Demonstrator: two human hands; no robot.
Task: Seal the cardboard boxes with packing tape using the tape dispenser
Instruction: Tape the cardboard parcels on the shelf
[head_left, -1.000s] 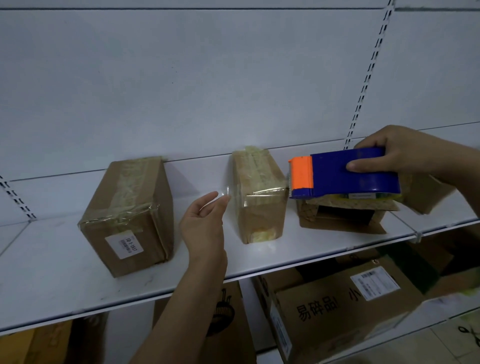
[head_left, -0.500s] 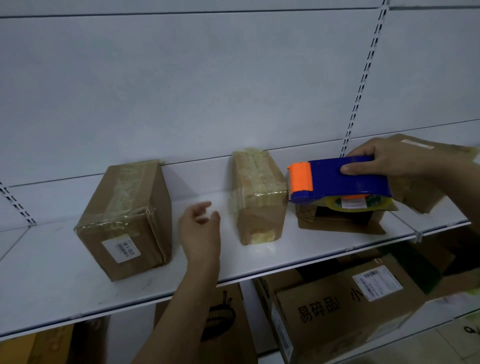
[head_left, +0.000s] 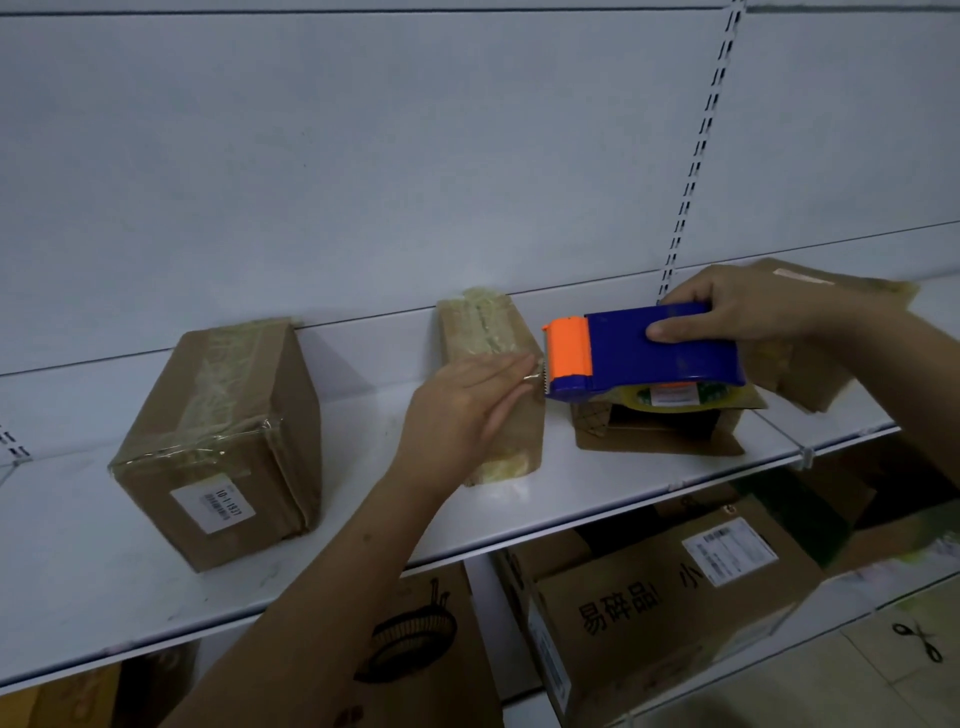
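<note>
The blue plastic tape dispenser with the orange blade guard (head_left: 644, 353) hovers over the open, untaped brown cardboard box (head_left: 660, 428) on the white metal shelf (head_left: 363, 519), its toothed edge just beside the upper right corner of the narrow tape-wrapped brown cardboard box (head_left: 493, 395) in the middle. The dispenser looks light and rigid, a hard shell best held across its flat top and sides well behind the serrated cutter, which could nick a finger; the clear yellowish tape roll (head_left: 670, 402) showing beneath it is thin, sticky and prone to folding on itself, so its free end is likely best pinched by the very edge. The right hand (head_left: 737, 312) grips the dispenser from above, fingers curled over the far side and thumb pressed on the near face. The left hand (head_left: 467, 405) lies with straight fingers against the narrow box, fingertips at the cutter; whether it pinches a tape end there I cannot tell. Compared with half a second ago, the left hand has come up from open air beside the box to its upper edge, while the dispenser sits in much the same place. The larger taped brown cardboard box with a white label (head_left: 218, 441) stands well apart to the left.
</note>
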